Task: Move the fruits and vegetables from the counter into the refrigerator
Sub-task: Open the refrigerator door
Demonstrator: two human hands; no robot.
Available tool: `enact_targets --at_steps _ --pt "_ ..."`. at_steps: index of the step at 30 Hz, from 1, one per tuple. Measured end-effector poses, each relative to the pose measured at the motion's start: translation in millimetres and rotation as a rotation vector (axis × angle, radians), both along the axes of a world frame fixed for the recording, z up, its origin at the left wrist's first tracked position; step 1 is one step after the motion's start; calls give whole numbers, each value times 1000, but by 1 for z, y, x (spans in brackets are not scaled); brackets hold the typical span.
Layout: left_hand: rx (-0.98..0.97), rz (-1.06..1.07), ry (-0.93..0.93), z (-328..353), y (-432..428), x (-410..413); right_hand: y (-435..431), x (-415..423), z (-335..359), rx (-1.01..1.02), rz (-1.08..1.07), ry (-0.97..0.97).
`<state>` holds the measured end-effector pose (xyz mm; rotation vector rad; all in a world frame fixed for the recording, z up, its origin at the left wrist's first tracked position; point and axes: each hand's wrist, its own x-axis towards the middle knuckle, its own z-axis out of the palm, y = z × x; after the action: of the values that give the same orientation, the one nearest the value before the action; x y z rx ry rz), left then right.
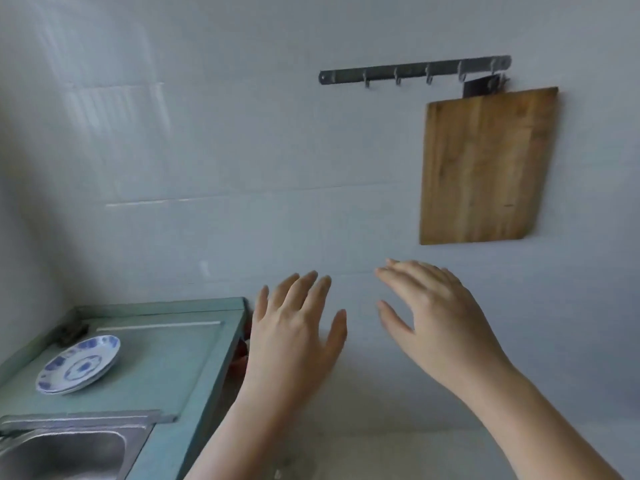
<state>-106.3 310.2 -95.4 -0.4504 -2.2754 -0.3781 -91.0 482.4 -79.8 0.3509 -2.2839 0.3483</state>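
Both of my hands are raised in front of the pale tiled wall, palms away from me. My left hand [294, 327] has its fingers spread and holds nothing. My right hand [433, 313] is also empty, with its fingers apart, a little higher and to the right. No fruit, vegetable or refrigerator shows clearly. Something reddish [241, 355] peeks out beside the counter's right end, partly hidden behind my left hand; I cannot tell what it is.
A teal counter [166, 362] fills the lower left, with stacked blue-and-white plates [79, 365] and a steel sink [65, 452]. A wooden cutting board [485, 168] hangs on the wall under a metal hook rail [412, 71].
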Motion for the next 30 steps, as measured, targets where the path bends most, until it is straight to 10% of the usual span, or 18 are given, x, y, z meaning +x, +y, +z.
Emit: enact_targets --at_steps 14,30 --pt "19 -511 -10 -4 349 -9 325 69 5 72 -505 36" --pt "-23 -908 -130 -39 569 -101 507 28 -23 109 -924 -25"
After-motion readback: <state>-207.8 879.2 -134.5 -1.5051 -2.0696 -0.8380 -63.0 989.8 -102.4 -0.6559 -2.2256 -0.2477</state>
